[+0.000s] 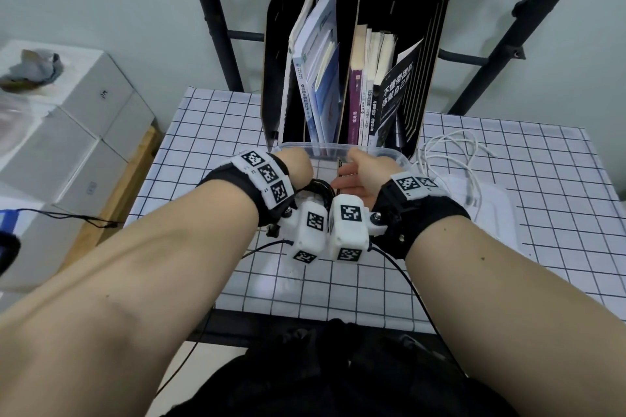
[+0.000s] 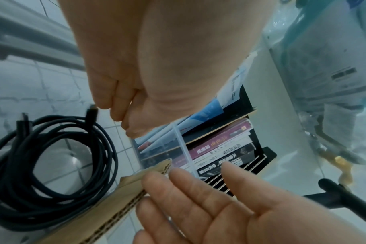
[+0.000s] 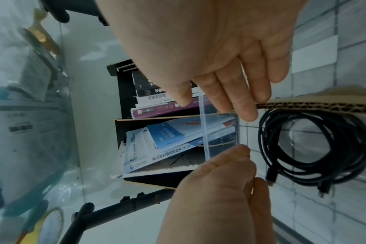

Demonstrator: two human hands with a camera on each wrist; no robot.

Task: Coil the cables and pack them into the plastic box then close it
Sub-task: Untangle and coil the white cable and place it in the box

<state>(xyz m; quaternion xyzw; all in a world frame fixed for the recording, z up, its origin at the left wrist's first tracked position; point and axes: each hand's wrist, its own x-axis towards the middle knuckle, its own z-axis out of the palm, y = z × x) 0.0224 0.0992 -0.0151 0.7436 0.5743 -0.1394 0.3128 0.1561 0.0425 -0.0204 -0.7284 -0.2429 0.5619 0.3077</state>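
Observation:
A black cable (image 1: 318, 188) lies coiled on the floor of the clear plastic box (image 1: 325, 145), seen close in the left wrist view (image 2: 21, 206) and right wrist view (image 3: 316, 176). A corrugated cardboard strip (image 2: 123, 203) (image 3: 324, 105) stands on edge beside the coil. My left hand (image 1: 298, 167) (image 2: 119, 105) hangs over the box with fingers curled in, close to the cable's plug (image 2: 92, 112); I see nothing held. My right hand (image 1: 352, 176) (image 3: 240, 102) has straight fingers touching the end of the cardboard, thumb apart.
A loose white cable (image 1: 450, 152) sprawls on the checked cloth right of the box, partly over the clear lid (image 1: 491, 210). Two black file holders with books (image 1: 355, 78) stand right behind the box. White cartons (image 1: 67, 132) sit left of the table.

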